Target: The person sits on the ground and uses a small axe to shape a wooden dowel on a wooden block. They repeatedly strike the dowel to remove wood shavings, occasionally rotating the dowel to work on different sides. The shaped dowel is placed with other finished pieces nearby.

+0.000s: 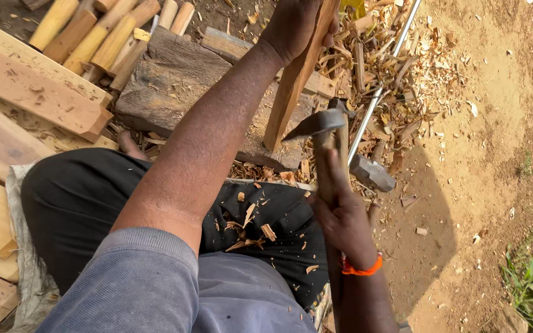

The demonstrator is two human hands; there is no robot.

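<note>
While wood chips are lying scattered over the dark trousers [266, 216] in the person's lap, the right hand [339, 213], with an orange band [360, 269] at the wrist, is closing firmly around the handle of a small adze [318, 123], whose metal blade is pointing left toward the wood being worked. Just beyond the blade, a long stick of reddish wood [291, 86] is standing tilted, its lower end resting on a weathered chopping block [174, 80] that is sitting on the ground in front of the knees. The left hand [294, 24] is gripping the upper end of that stick, holding it steady on the block. Judging by the thick litter of shavings [396, 80] piling up to the right of the block, a good deal of shaping seems done, though the stick is still looking flat-sided and rough, so more trimming likely remains. Beside the shavings, a thin metal rod [380, 86] is lying slantwise, with a grey hammer head [371, 172] near its lower end. Farther off at the upper left, a heap of rounded pale pegs [103, 37] is lying next to flat planks [29, 92], which suggests several pieces are already finished.
</note>
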